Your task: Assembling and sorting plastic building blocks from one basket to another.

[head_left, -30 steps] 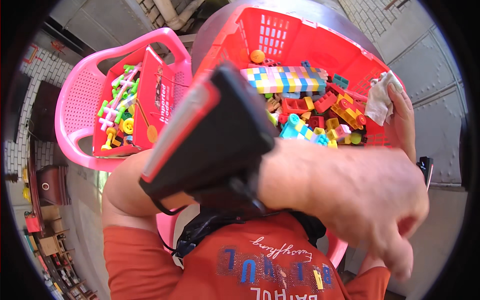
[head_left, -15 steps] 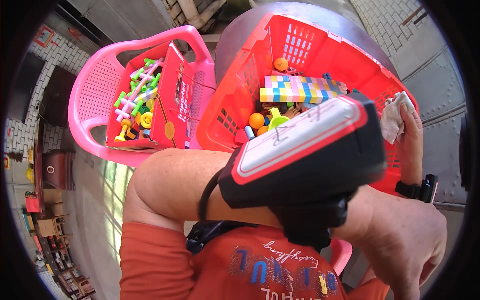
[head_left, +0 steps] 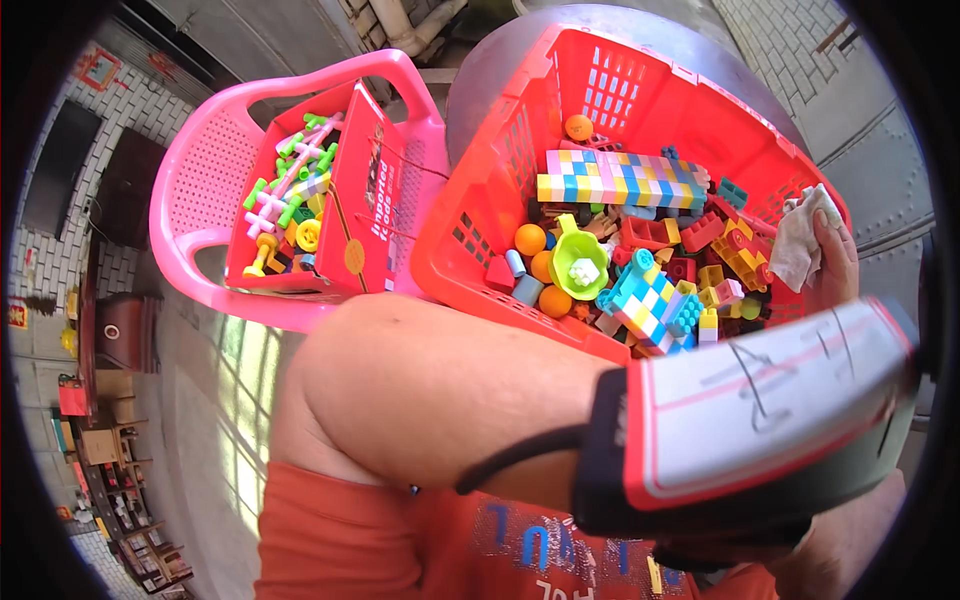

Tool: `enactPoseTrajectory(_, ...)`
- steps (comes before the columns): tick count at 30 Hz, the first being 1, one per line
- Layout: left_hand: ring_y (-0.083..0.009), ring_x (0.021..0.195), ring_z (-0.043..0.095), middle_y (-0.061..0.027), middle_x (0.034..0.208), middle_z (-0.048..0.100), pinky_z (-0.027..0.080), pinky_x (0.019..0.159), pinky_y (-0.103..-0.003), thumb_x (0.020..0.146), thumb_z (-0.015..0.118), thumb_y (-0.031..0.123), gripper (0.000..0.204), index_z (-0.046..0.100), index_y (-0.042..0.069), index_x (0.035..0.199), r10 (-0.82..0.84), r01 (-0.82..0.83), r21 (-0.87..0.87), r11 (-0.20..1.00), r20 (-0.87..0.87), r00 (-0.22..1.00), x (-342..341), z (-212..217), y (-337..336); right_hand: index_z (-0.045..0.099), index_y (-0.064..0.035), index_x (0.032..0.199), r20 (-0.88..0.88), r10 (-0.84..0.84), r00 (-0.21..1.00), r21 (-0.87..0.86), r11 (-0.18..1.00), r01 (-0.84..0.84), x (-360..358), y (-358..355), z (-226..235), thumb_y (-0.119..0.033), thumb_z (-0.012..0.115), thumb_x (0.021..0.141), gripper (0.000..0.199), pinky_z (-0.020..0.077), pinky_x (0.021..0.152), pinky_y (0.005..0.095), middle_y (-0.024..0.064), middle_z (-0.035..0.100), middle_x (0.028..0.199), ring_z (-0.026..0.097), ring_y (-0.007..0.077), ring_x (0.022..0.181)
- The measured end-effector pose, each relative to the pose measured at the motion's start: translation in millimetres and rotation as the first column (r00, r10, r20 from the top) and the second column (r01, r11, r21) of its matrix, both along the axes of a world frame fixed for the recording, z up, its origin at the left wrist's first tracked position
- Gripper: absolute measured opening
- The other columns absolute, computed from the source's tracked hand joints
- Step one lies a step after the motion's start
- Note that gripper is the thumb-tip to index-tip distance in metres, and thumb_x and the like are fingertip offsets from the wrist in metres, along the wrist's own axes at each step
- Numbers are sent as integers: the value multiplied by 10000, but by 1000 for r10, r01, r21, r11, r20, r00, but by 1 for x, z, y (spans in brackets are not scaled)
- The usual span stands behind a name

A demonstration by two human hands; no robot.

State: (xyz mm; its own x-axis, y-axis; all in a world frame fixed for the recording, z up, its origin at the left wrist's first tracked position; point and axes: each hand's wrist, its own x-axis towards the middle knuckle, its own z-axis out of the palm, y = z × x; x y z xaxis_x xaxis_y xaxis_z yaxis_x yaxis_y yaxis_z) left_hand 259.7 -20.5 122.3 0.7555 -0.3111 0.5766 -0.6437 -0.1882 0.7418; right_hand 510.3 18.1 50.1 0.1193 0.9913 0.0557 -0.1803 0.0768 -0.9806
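A crumpled whitish cloth (head_left: 797, 245) is gripped in my right hand (head_left: 836, 262), raised at the right rim of the red plastic basket (head_left: 700, 95). My left forearm stretches across my front to the right, with a black-and-white device (head_left: 770, 400) strapped near the wrist. Behind that device, at the lower right, only part of my left hand (head_left: 850, 540) shows, and its fingers are hidden. Inside the basket lie a striped block wall (head_left: 620, 180), a green flower-shaped cup (head_left: 580, 258), orange balls (head_left: 555, 301) and a blue-and-white block build (head_left: 650, 300).
On the left, a pink plastic chair (head_left: 205, 170) carries a red carton (head_left: 365, 215) filled with green, pink and yellow toy pieces. The basket rests on a round grey table (head_left: 500, 60). Grey metal doors (head_left: 880, 170) stand at the right; shelves (head_left: 125, 500) line the far left.
My left arm has shifted right and down, its device uncovering more toys in the basket. The view has moved slightly. My right hand keeps its hold on the cloth.
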Motion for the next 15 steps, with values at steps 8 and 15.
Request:
enactPoseTrajectory(8,-288,827,634,-152,866,638,491,734,-392,695,714,312,334,679,41,888,225,-258,199,945,173,959,21,-22,11,555,10,1190,-43,-30,999,16,999,31,-27,2,-8,-164,564,941,304,504,873,301,99,630,1073,622,170,985)
enactPoseTrajectory(15,-347,955,594,-158,1016,585,488,809,-424,750,711,213,385,584,60,1079,854,-735,501,457,-17,520,3,-85,138,584,0,1135,-97,-90,991,28,995,93,-41,-2,3,-149,557,941,247,520,787,279,59,642,998,636,134,891)
